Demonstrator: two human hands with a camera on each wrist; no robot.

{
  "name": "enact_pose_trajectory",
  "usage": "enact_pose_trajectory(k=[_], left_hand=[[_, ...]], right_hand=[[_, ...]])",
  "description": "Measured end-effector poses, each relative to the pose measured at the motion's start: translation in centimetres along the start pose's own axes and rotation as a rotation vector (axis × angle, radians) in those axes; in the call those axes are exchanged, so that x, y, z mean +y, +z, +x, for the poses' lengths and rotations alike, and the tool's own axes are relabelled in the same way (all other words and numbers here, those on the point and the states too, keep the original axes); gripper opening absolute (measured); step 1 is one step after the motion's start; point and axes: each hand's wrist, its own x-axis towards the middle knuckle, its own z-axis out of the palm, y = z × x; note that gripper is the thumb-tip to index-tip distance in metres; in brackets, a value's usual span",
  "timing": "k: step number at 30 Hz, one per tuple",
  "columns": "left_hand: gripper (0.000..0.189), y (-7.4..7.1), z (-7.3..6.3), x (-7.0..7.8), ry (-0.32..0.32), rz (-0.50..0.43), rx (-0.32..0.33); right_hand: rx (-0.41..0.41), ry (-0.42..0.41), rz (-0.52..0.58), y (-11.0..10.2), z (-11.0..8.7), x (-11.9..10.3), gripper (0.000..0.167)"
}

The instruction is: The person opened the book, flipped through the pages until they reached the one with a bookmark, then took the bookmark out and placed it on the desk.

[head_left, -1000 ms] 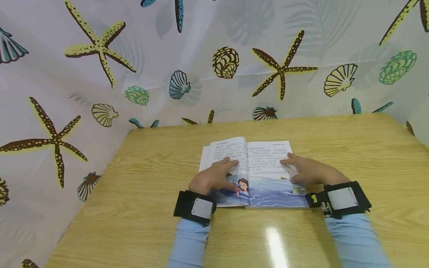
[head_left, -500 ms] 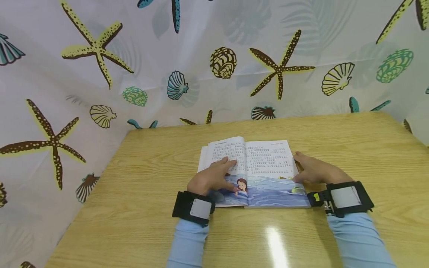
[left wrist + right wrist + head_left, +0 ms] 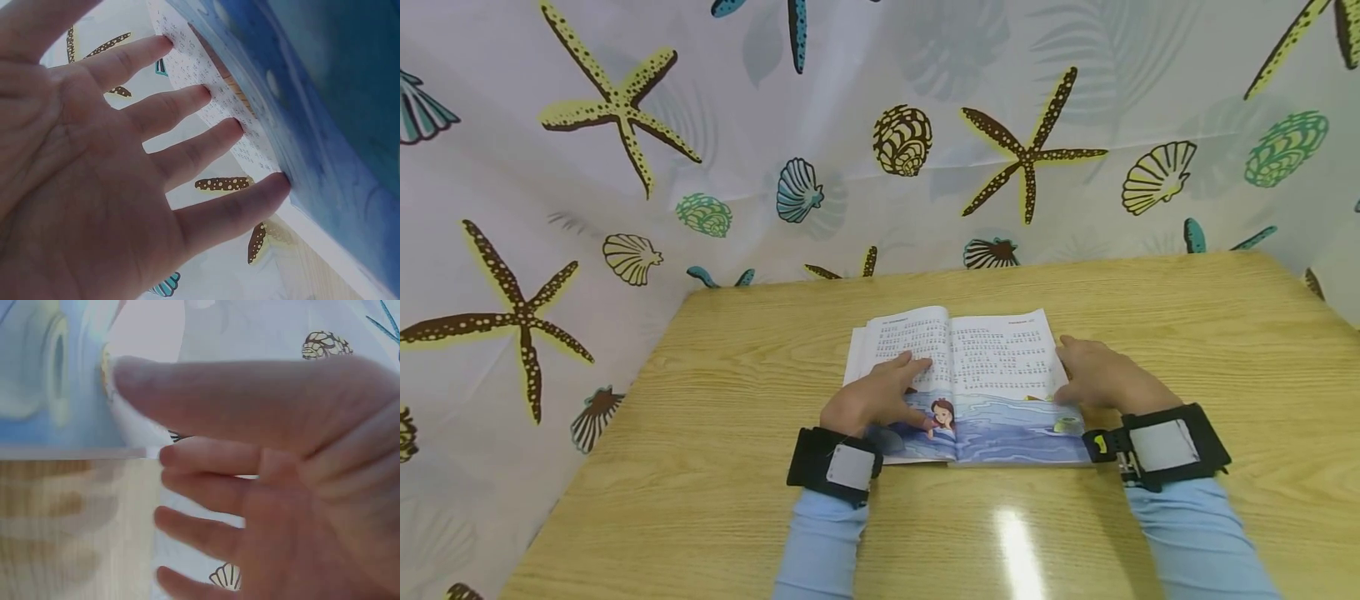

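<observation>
An open picture book (image 3: 1000, 429) lies on the wooden table, its pages showing printed text above a blue sea drawing. Across the left page my left hand (image 3: 874, 400) rests with fingers spread; the left wrist view shows the fingertips (image 3: 234, 127) against the printed page (image 3: 178, 59). At the book's right side is my right hand (image 3: 1105, 379). Its thumb (image 3: 144, 384) touches the right page near the outer edge, and the other fingers extend loosely beyond that edge. The right page's upper outer corner (image 3: 1041, 317) stands slightly raised.
The light wooden table (image 3: 737, 375) extends around the book on all sides. Behind it and to the left hangs a white cloth (image 3: 850, 83) printed with starfish and shells. Black straps (image 3: 1172, 442) with white patches circle both wrists.
My right hand has shifted right, from over the right page to its outer edge. That page's upper corner has lifted a little. The left hand has stayed in place.
</observation>
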Motion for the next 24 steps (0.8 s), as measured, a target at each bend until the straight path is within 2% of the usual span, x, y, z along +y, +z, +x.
enact_pose_trajectory(k=[2,6,9,11,15,17,19,24], left_hand=[[0.088,-0.1,0.0,0.1,0.005,0.008,-0.003],[0.089,-0.2,0.1,0.2,0.007,0.016,-0.003],[0.089,-0.2,0.1,0.3,0.000,0.016,-0.004],[0.089,-0.2,0.1,0.3,-0.003,0.020,-0.005],[0.089,-0.1,0.0,0.2,0.008,0.001,-0.011],[0.089,-0.1,0.0,0.1,0.015,-0.010,-0.014],[0.089,-0.1,0.0,0.0,0.017,-0.022,-0.018],[0.089,0.0,0.1,-0.1,0.012,-0.020,-0.018]], right_hand=[[0.068,-0.005,0.015,-0.3,-0.1,-0.2,0.039],[0.168,-0.049,0.116,-0.7,-0.4,-0.1,0.012],[0.174,-0.081,0.166,-0.7,-0.6,0.1,0.007],[0.131,-0.091,0.232,-0.7,-0.5,0.3,0.012],[-0.056,-0.146,0.519,-1.3,-1.0,0.6,0.044],[-0.131,-0.154,0.629,-1.6,-1.3,0.5,0.057],[-0.151,-0.171,0.661,-1.7,-1.6,0.1,0.062],[-0.157,-0.222,0.634,-1.4,-1.1,-0.6,0.058]])
